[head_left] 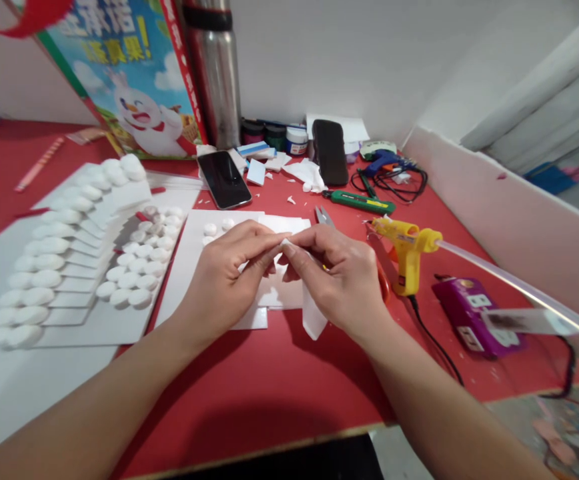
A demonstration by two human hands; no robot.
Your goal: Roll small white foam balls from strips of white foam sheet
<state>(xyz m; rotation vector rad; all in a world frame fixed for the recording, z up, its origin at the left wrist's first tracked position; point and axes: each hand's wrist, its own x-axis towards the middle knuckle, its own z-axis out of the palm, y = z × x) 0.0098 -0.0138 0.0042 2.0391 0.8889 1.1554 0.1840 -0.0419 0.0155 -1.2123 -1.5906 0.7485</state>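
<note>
My left hand (pixel 237 270) and my right hand (pixel 337 273) meet over the middle of the red table, thumbs and forefingers pinched together. Between the fingertips is a white piece of thin, paper-like material (pixel 314 317), whose loose end hangs below my right hand. My fingers hide most of it. White sheets (pixel 284 299) lie beneath the hands, and a few round white discs (pixel 210 230) sit on a white board (pixel 184 267) behind my left hand. Partly covered by my right hand are scissors (pixel 323 217) with an orange handle.
Boards with rows of white discs (pixel 139 280) and fanned white cards (pixel 77 283) stand left. A yellow glue gun (pixel 407 250) with a long clear stick is right, beside a purple box (pixel 474 317). Phones (pixel 224 179), a green cutter (pixel 362 201) and a steel flask (pixel 217 80) lie behind.
</note>
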